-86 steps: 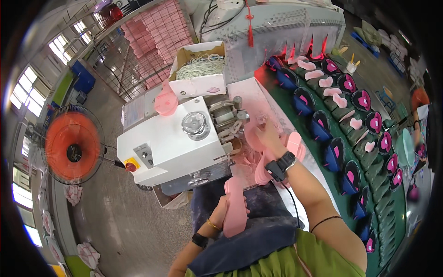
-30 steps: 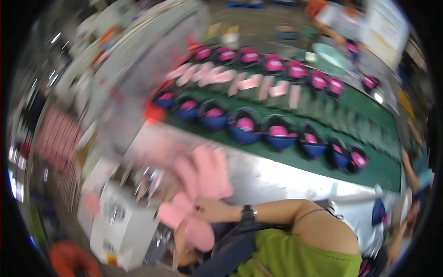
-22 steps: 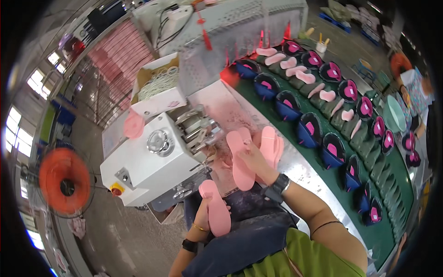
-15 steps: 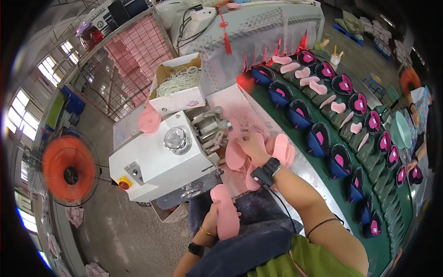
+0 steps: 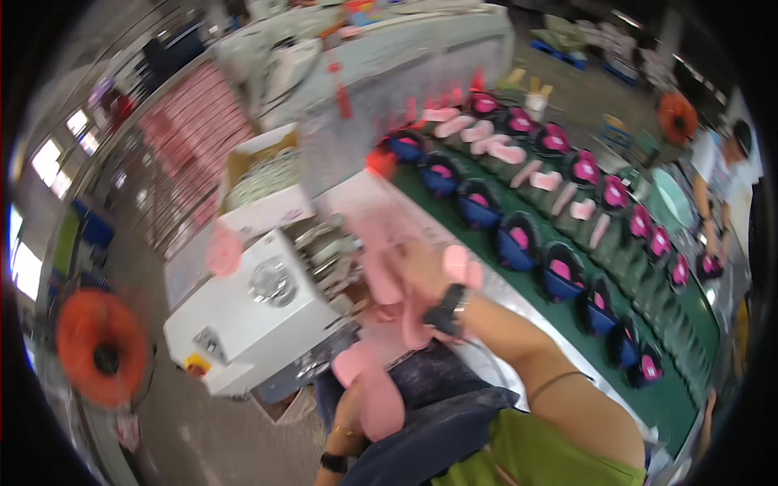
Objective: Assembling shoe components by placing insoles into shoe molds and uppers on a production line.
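Low in front of my body, my left hand [image 5: 348, 411] is closed around a pair or small stack of pink insoles [image 5: 379, 402]. My right hand [image 5: 421, 266] reaches over more pink insoles [image 5: 415, 317] lying on the dusty worktop, beside the metal rollers [image 5: 328, 253] of a white machine [image 5: 243, 320]. Motion blur smears its fingers, so their grip is unclear. Just right of that hand lie other pink insole pieces [image 5: 460, 266]. A long pink insole [image 5: 377, 263] lies between the rollers and my right hand.
A green conveyor [image 5: 405, 182] carries blue-black shoe uppers [image 5: 519, 240] and pink pieces along my right. Behind the machine stands an open carton [image 5: 267, 212] of pale cords. An orange fan [image 5: 101, 348] is at left. A co-worker [image 5: 724, 174] handles an upper at far right.
My view has swung right, so the machine and conveyor sit further left in the picture. More of the co-worker shows. My left hand still holds the insoles; my right stays by the rollers.
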A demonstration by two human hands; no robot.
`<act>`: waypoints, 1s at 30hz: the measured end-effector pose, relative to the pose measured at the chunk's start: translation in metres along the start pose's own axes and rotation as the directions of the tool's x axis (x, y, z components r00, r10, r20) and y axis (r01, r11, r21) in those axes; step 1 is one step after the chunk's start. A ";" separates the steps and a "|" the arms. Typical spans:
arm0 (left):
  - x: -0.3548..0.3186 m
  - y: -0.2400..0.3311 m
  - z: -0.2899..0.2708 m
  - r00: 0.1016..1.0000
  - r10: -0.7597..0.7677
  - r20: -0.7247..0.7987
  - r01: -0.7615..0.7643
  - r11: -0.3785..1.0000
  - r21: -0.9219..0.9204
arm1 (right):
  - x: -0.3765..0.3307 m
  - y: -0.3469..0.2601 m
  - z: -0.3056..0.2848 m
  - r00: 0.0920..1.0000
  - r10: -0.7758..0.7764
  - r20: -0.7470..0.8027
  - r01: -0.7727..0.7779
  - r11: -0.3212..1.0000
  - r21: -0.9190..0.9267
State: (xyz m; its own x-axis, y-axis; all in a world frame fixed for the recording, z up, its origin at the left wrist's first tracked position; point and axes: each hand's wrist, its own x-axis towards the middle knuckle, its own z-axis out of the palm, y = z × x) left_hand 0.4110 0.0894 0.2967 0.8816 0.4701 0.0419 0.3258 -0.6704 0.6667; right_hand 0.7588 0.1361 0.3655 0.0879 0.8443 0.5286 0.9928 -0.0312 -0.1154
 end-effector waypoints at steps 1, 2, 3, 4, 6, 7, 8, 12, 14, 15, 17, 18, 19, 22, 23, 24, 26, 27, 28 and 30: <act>-0.004 0.008 -0.006 0.995 -0.102 -0.004 0.102 0.989 0.106 | -0.004 0.014 0.020 0.999 0.013 0.049 -0.011 0.999 -0.031; -0.038 -0.059 0.027 0.998 0.020 -0.068 -0.013 0.995 0.098 | -0.003 0.024 0.077 0.980 0.195 0.044 -0.183 0.788 0.588; -0.032 -0.003 0.010 0.608 -0.772 -0.187 0.794 0.599 0.105 | 0.032 -0.034 -0.017 0.862 0.428 0.273 -0.508 0.738 0.445; -0.063 -0.008 -0.002 0.709 -0.701 -0.073 0.630 0.677 -0.381 | 0.049 -0.057 0.004 0.722 0.512 0.465 -0.652 0.277 0.706; -0.053 0.017 -0.023 0.618 -0.739 0.269 0.418 0.019 -0.908 | 0.063 -0.039 0.080 0.616 0.714 0.333 -0.685 0.277 0.674; -0.048 0.026 -0.025 0.604 -0.709 0.364 0.410 -0.114 -0.905 | 0.065 -0.029 0.082 0.577 0.762 0.295 -0.656 0.218 0.723; -0.042 0.032 -0.031 0.598 -0.684 0.418 0.431 -0.166 -0.887 | 0.062 -0.013 0.082 0.556 0.783 0.278 -0.660 0.213 0.720; -0.016 0.036 -0.029 0.605 -0.600 0.524 0.521 -0.199 -0.830 | 0.031 0.062 0.067 0.588 0.771 0.245 -0.612 0.227 0.758; -0.011 0.034 -0.034 0.613 -0.575 0.542 0.533 -0.205 -0.821 | 0.002 0.092 0.048 0.491 0.861 0.132 -0.504 0.156 0.849; -0.008 0.034 -0.035 0.620 -0.559 0.550 0.540 -0.205 -0.817 | -0.019 0.114 0.036 0.402 0.913 0.070 -0.437 0.124 0.891; -0.011 0.028 -0.041 0.625 -0.565 0.538 0.524 -0.207 -0.826 | -0.060 0.143 -0.014 0.338 0.928 0.156 -0.322 -0.042 0.946; -0.003 0.032 -0.039 0.635 -0.538 0.554 0.537 -0.208 -0.818 | -0.093 0.178 -0.042 0.289 0.952 0.098 -0.429 0.038 0.902; 0.002 0.034 -0.039 0.641 -0.521 0.563 0.546 -0.206 -0.812 | -0.125 0.209 -0.068 0.194 0.980 0.040 -0.496 0.063 0.866; 0.042 0.046 -0.015 0.663 -0.409 0.627 0.599 -0.212 -0.772 | -0.288 0.325 -0.148 0.319 0.892 -0.319 -0.900 0.391 0.194; 0.041 0.049 -0.016 0.657 -0.442 0.611 0.586 -0.212 -0.782 | -0.290 0.332 -0.158 -0.027 0.874 -0.485 -0.913 0.176 0.369; 0.040 0.053 -0.018 0.652 -0.475 0.591 0.569 -0.210 -0.795 | -0.294 0.339 -0.161 -0.026 0.860 -0.510 -0.929 0.167 0.330; 0.042 0.054 -0.019 0.653 -0.491 0.576 0.551 -0.213 -0.807 | -0.325 0.366 -0.178 0.006 0.869 -0.495 -0.947 0.164 0.276; 0.038 0.047 -0.021 0.656 -0.446 0.609 0.575 -0.227 -0.786 | -0.334 0.377 -0.181 0.045 0.902 -0.429 -0.945 0.177 0.274; 0.031 0.042 -0.024 0.658 -0.418 0.626 0.585 -0.239 -0.775 | -0.327 0.382 -0.171 0.070 0.920 -0.386 -0.932 0.199 0.304; 0.039 0.033 -0.015 0.614 -0.505 0.606 0.581 -0.231 -0.781 | -0.320 0.394 -0.161 0.122 0.887 -0.446 -0.843 0.330 0.425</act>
State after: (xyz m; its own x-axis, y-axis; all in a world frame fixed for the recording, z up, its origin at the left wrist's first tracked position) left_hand 0.4505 0.0941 0.3319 0.5842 0.2792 -0.7621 0.1705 0.8758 0.4515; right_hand 1.1351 -0.2324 0.2862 0.9273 -0.1628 0.3369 0.2187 -0.4948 -0.8410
